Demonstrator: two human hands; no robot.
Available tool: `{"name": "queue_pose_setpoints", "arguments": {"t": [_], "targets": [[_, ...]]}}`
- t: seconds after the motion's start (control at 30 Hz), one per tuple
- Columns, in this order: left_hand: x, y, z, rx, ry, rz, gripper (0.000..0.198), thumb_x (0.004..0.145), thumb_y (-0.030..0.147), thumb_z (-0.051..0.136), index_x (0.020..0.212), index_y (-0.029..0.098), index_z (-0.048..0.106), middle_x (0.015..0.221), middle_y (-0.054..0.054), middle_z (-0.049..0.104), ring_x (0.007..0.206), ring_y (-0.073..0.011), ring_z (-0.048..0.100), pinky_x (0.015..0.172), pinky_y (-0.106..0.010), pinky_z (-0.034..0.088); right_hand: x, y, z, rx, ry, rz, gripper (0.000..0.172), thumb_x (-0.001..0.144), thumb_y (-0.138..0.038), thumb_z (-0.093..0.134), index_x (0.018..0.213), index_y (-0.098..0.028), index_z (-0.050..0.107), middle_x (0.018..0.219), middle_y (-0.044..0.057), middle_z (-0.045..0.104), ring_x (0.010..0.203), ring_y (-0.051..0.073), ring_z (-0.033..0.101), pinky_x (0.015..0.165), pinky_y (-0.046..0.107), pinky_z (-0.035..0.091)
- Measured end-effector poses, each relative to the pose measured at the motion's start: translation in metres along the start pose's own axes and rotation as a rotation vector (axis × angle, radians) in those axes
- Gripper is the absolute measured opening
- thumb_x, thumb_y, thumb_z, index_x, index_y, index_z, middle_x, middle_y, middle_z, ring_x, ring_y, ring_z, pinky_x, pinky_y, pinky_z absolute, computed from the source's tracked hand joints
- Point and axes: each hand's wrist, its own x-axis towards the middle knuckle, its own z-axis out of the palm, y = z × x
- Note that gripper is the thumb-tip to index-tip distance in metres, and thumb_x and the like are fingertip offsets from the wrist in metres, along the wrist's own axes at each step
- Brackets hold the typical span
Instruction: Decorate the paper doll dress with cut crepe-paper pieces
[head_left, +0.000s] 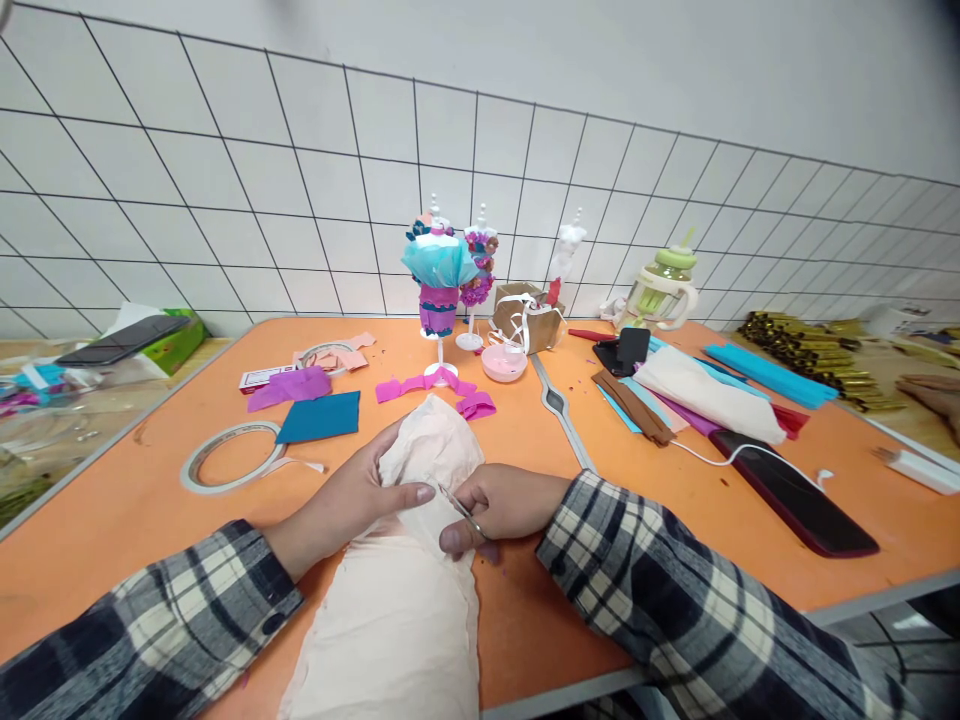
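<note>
A long strip of pale cream crepe paper (pixel 405 630) runs from the table's front edge up to my hands, its far end bunched and folded. My left hand (pixel 375 480) is closed on that bunched end, thumb on top and fingers behind it. My right hand (pixel 487 505) grips small metal scissors (pixel 459 508), their blades against the paper near my left thumb. Part of the scissors' handle is hidden by my fingers. Just beyond the paper lie magenta crepe paper pieces (pixel 424 385).
Several small mannequins stand at the back, one in a turquoise and purple dress (pixel 439 265). A tape roll (pixel 232 455) and blue paper (pixel 319 417) lie left. On the right are a phone (pixel 795 495), folded paper strips (pixel 705 390) and a lidded jug (pixel 660 290). A pink bowl (pixel 504 364) sits mid-table.
</note>
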Motion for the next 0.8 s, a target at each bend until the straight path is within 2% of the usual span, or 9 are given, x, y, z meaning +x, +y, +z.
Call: {"name": "queue_pose_setpoints", "arguments": {"t": [0.23, 0.37, 0.5, 0.67, 0.8], "targets": [[-0.0001, -0.0002, 0.0031, -0.031, -0.031, -0.017, 0.088, 0.065, 0.028, 0.082, 0.141, 0.021, 0.038, 0.124, -0.012, 0.065, 0.111, -0.0331, 0.061, 0.083, -0.037, 0.055, 0.0011, 0.0022, -0.0011, 0.01, -0.059, -0.04, 0.056, 0.068, -0.064, 0.068, 0.083, -0.01, 0.066, 0.054, -0.002, 0.057, 0.048, 0.008, 0.054, 0.051, 0.019, 0.042], [-0.0001, 0.0011, 0.0032, -0.036, -0.025, -0.008, 0.085, 0.064, 0.027, 0.082, 0.138, 0.02, 0.041, 0.128, -0.012, 0.063, 0.114, -0.034, 0.059, 0.083, -0.035, 0.054, 0.0016, 0.0025, 0.0009, 0.028, -0.031, -0.013, 0.047, 0.07, -0.055, 0.072, 0.082, -0.01, 0.066, 0.051, -0.004, 0.055, 0.043, 0.006, 0.05, 0.045, 0.018, 0.038], [-0.0007, 0.0016, 0.0027, -0.02, -0.003, -0.017, 0.09, 0.064, 0.028, 0.082, 0.141, 0.019, 0.037, 0.128, -0.013, 0.063, 0.115, -0.0345, 0.058, 0.084, -0.035, 0.054, 0.0019, 0.0015, 0.0017, 0.013, -0.019, 0.025, 0.038, 0.073, -0.047, 0.073, 0.081, -0.01, 0.066, 0.049, -0.005, 0.054, 0.042, 0.006, 0.049, 0.044, 0.017, 0.038], [-0.0012, -0.001, 0.003, -0.047, -0.038, -0.044, 0.096, 0.065, 0.027, 0.082, 0.145, 0.02, 0.03, 0.134, -0.014, 0.058, 0.115, -0.0343, 0.058, 0.081, -0.036, 0.055, 0.0019, 0.002, -0.0001, -0.049, -0.044, -0.041, 0.053, 0.071, -0.063, 0.067, 0.081, -0.01, 0.065, 0.052, -0.003, 0.056, 0.046, 0.007, 0.054, 0.048, 0.017, 0.04], [-0.0008, -0.0009, 0.0045, -0.059, -0.031, -0.049, 0.1, 0.063, 0.027, 0.083, 0.146, 0.019, 0.029, 0.135, -0.015, 0.057, 0.115, -0.0347, 0.059, 0.083, -0.037, 0.054, 0.0029, 0.004, 0.0006, -0.014, -0.04, -0.043, 0.056, 0.068, -0.065, 0.068, 0.081, -0.011, 0.065, 0.052, -0.003, 0.055, 0.045, 0.008, 0.053, 0.046, 0.018, 0.041]]}}
